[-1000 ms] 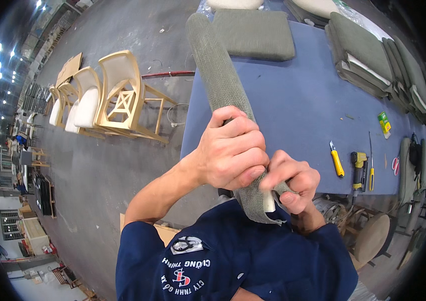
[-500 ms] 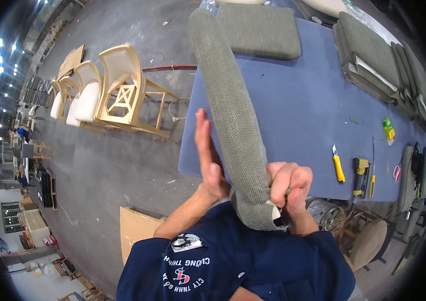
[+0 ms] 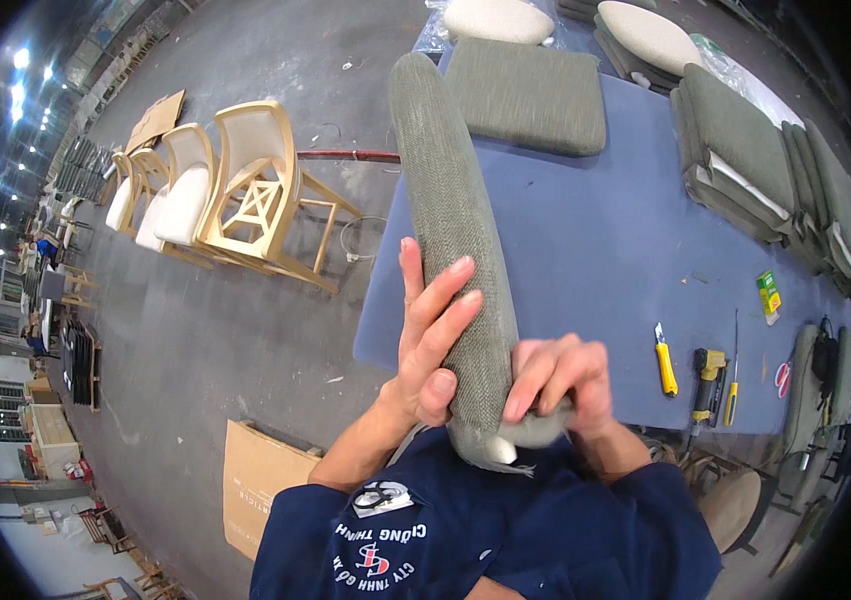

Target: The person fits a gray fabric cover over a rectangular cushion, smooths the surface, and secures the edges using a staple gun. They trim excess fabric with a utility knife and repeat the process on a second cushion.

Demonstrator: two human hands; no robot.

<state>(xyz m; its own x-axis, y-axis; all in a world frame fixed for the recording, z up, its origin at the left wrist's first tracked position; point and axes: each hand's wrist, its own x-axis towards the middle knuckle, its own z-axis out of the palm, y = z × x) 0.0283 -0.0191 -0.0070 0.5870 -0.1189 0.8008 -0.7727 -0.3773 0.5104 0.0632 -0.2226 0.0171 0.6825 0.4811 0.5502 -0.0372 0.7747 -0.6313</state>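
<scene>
A long, narrow cushion in grey-green woven fabric stands tilted away in front of my body, its far end over the table's left edge. My left hand holds its left side, several fingers laid across the front and the thumb lower down. At the near end, my right hand pinches a loose flap of the cover; motion blurs the flap and fingertips. White filling and a frayed fabric edge show at that end, close to my shirt.
The blue-topped table carries a flat green seat cushion, stacked cushions, a yellow cutter knife, a staple gun, a screwdriver and scissors. Wooden chairs stand leftward; cardboard lies near my left elbow.
My left hand has gone from flat beside the cushion to fingers across its front. My right hand has shifted the near-end fabric, exposing more white filling. The view has tilted slightly.
</scene>
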